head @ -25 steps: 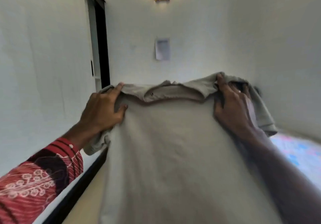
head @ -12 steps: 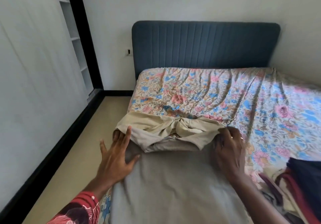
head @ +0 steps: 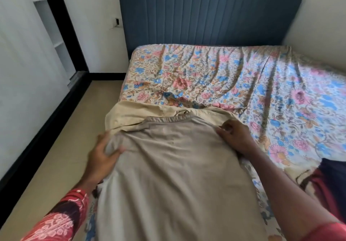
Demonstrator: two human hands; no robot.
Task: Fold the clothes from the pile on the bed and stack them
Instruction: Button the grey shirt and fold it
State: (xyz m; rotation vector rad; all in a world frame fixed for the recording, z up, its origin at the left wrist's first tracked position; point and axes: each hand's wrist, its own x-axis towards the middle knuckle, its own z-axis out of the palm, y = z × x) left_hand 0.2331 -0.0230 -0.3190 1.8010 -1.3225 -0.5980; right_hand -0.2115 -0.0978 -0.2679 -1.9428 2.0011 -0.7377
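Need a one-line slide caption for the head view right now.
Both hands, left hand and right hand, grip the shoulders of a beige shirt laid on the floral bed sheet.

light: soft, even daylight | shadows: faint | blur: slight motion smear | edges: wide-angle bowing

The shirt [head: 174,175] spread on the bed is a plain greyish beige, and the garment [head: 134,115] showing beyond its collar is a paler, yellower cream. The bedsheet [head: 234,83] has a white ground crowded with pink, blue and orange flowers, while the ribbed headboard [head: 209,14] is a dark slate blue against off-white walls. The left sleeve [head: 61,220] is red with a white flower print and a dark maroon patch, the clothes pile [head: 329,182] at the right edge shows navy and dark red, and the floor [head: 56,156] is tan with a black skirting
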